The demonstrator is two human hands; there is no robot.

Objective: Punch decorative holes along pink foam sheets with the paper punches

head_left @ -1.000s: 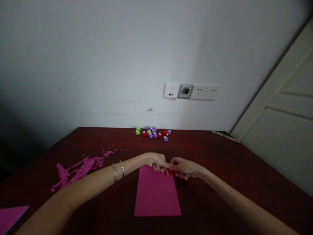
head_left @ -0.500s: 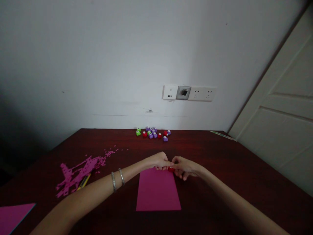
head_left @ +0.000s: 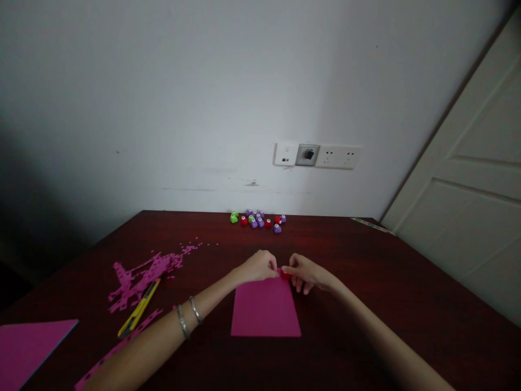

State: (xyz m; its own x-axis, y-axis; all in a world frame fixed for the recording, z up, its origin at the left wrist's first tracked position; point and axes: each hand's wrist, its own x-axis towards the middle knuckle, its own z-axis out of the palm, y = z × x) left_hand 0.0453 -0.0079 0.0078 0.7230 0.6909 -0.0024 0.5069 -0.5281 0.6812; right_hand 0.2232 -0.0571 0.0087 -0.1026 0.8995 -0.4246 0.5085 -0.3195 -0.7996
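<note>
A sheet of pink paper (head_left: pixel 265 312) lies on the dark table in front of me. My left hand (head_left: pixel 259 266) is closed at the far edge of the sheet, its fingertips pinching the paper near the far right corner. At that same corner, my right hand (head_left: pixel 306 272) grips a small red paper punch (head_left: pixel 285 275), thumb on top and fingers curled beneath. The punch sits at the paper's edge, mostly covered by my fingers. Whether the punch is pressed down I cannot tell.
Several purple, red and green punches (head_left: pixel 260 222) stand by the wall. To the left lie pink paper scraps (head_left: pixel 150 277), tiny cut-outs (head_left: pixel 188 249), a yellow utility knife (head_left: pixel 139 309) and another pink sheet (head_left: pixel 32 347). A ruler-like strip (head_left: pixel 372 225) rests at the far right.
My left hand has drawn slightly left, apart from my right, and its forefinger no longer reaches over to the punch. The view has shifted a little, showing more of the knife.
</note>
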